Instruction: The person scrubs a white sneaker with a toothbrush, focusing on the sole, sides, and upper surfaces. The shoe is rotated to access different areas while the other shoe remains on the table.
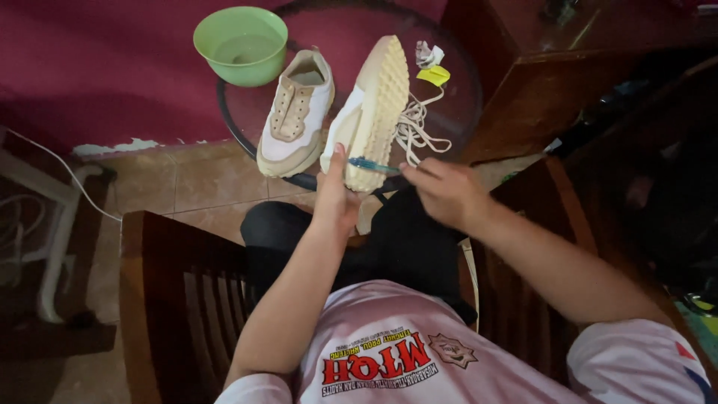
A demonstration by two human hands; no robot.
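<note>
round glass table [456, 82] stands by a dark red wall over tan floor tiles. the left hand [335, 196] grasps a beige shoe [368, 112] tipped on its side, thumb up against the heel, ridged sole facing the other hand. the right hand [443, 191] pinches a blue toothbrush [372, 165], its head touching the sole just beside the left fingers. beyond the fingertips sit a second shoe [296, 112], a green bowl [241, 43] and loose laces [419, 129].
</note>
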